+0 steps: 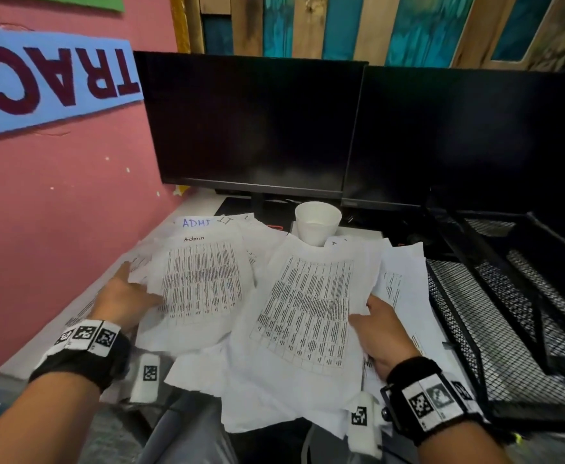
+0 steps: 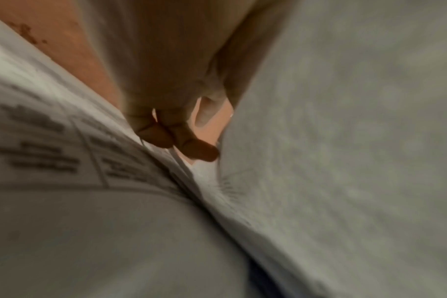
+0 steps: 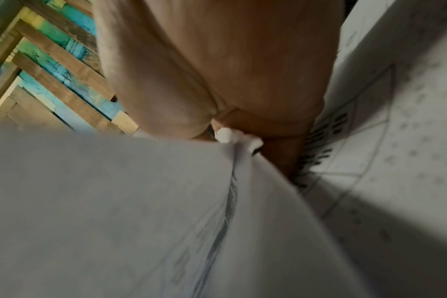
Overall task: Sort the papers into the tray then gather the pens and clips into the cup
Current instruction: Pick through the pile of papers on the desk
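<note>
A loose heap of white printed sheets covers the pale desk in front of me, most of them carrying dense black tables too small to read; one sheet at the far left has "ADMI" hand-lettered in blue capitals, and the sheet lying over it is headed "Admin" in dark handwriting. My left hand lies at the left edge of the "Admin" sheet with its thumb on top of the paper and its fingers tucked beneath; the left wrist view shows two fingertips wedged between sheets, so I am pinching that paper. My right hand takes the right edge of the big table sheet in the middle, thumb over the top face, fingers under, and the right wrist view shows the paper bunched in the crook of my thumb, a pinch as well. A white foam cup stands upright just behind the heap, near the foot of the black monitor, with the top corner of the middle sheet reaching its base. The black wire-mesh tray sits just to the right of the papers, touching the edge of the pile. A second dark screen stands beside the first. On the pink wall to my left hangs a blue banner with dark red letters reading "TRAC", turned upside down from where I look
</note>
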Motion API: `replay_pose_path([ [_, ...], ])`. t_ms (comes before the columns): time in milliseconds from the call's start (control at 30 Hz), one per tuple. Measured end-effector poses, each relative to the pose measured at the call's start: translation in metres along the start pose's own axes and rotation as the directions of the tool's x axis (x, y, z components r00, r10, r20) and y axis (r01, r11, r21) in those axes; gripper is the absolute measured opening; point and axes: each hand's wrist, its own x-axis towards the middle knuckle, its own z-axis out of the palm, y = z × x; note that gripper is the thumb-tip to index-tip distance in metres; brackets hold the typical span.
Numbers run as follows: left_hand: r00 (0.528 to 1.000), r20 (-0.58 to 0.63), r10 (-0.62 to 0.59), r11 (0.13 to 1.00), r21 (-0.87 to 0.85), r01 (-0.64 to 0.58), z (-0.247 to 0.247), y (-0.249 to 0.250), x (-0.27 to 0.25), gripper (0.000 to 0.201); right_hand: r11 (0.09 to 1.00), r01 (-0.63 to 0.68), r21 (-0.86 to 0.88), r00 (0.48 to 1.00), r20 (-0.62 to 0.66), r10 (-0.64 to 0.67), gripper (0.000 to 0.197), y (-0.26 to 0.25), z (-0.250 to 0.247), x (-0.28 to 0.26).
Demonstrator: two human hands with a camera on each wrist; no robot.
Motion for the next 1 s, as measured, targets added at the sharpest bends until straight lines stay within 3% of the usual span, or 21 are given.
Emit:
replay_pose_path([
  [100, 0.997, 0.067, -0.024, 0.996, -0.085, 0.030, -0.002, -0.004, -0.002, 0.095, 1.000, -0.003, -0.016, 1.000, -0.012, 0.003, 0.040, -0.003, 0.000, -0.003],
  [167, 0.995, 0.101, -0.011, 0.998, -0.066, 0.018, -0.006, -0.008, -0.002, 0.100, 1.000, 0.005, -0.031, 1.000, -0.013, -0.005, 0.037, -0.005, 0.001, -0.005],
  [233, 0.993, 0.118, 0.019, 0.997, -0.070, -0.011, -0.012, -0.007, -0.004, 0.089, 1.000, 0.004, -0.025, 1.000, -0.012, -0.004, 0.039, -0.006, 0.001, -0.007],
  [367, 0.980, 0.034, 0.195, 0.975, -0.120, -0.189, -0.024, 0.000, -0.015, 0.064, 1.000, -0.008, 0.022, 1.000, -0.015, 0.009, 0.039, -0.009, 0.001, -0.014],
  [500, 0.948, -0.020, 0.319, 0.903, -0.298, -0.310, -0.044, 0.010, -0.025, 0.064, 0.996, -0.018, 0.089, 1.000, -0.018, 0.019, 0.046, -0.011, 0.002, -0.018],
  [600, 0.936, 0.020, 0.351, 0.811, -0.507, -0.293, -0.052, 0.017, -0.030, 0.061, 0.992, -0.013, 0.123, 1.000, -0.026, 0.017, 0.049, -0.010, 0.003, -0.018],
  [733, 0.923, 0.048, 0.383, 0.737, -0.618, -0.274, -0.046, 0.036, -0.049, 0.059, 0.978, -0.049, 0.204, 0.998, -0.024, 0.055, 0.047, -0.011, 0.000, -0.020],
  [900, 0.895, 0.167, 0.414, 0.783, -0.567, -0.256, -0.008, 0.048, -0.065, 0.058, 0.956, -0.074, 0.283, 0.997, -0.010, 0.080, 0.045, -0.011, -0.003, -0.026],
  [1000, 0.857, 0.286, 0.429, 0.845, -0.461, -0.270, 0.024, 0.046, -0.076, 0.062, 0.929, -0.071, 0.363, 0.997, 0.003, 0.075, 0.031, -0.009, -0.007, -0.026],
])
